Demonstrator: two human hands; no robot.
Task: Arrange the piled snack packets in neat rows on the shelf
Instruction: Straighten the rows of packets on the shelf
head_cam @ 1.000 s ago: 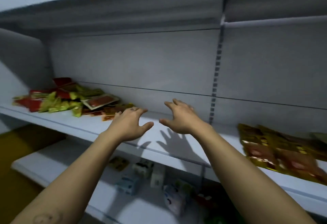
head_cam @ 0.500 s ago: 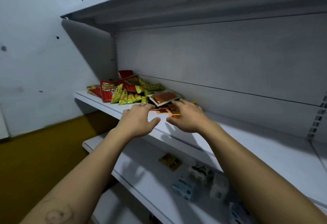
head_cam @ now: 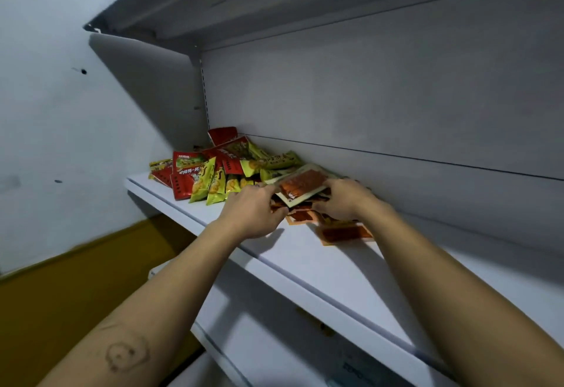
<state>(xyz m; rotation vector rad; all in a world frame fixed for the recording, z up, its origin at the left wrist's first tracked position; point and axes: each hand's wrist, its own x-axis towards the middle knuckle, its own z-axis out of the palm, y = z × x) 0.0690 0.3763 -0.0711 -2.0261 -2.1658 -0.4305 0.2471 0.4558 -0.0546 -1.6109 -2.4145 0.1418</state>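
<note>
- Grip: we hold the white-edged packet [head_cam: 302,183] by both ends. The left hand [head_cam: 253,212] pinches its left end between curled fingers and thumb. The right hand [head_cam: 345,200] closes its fingers over the right end. Neither hand is spread wide.
- Reason for the two-ended hold: in our judgement it keeps the thin packet flat and level, so that it can come away without dragging its neighbours.
- Location of the held item: the packet sits on top at the right end of the pile of snack packets [head_cam: 219,170], towards the rear edge of the shelf [head_cam: 320,267]. We cannot tell whether it is lifted free of what lies beneath.
- Beneath the hands: several flat orange packets [head_cam: 302,217] overlap one another. One loose orange packet [head_cam: 345,233] lies just beside them on the right.
- Pile: red and yellow-green packets are heaped unsorted in the left rear corner, against the back panel [head_cam: 396,96]. A few reach towards the front edge. No row is formed yet.
- Hand pose: both palms face down, knuckles up, with the thumbs turned inward towards each other.
- Arm pose: both forearms reach up and forward over the front edge and converge on the packet.
- Working space: the shelf surface runs on to the right of the pile. We judge that stretch to be the place for the rows.
</note>
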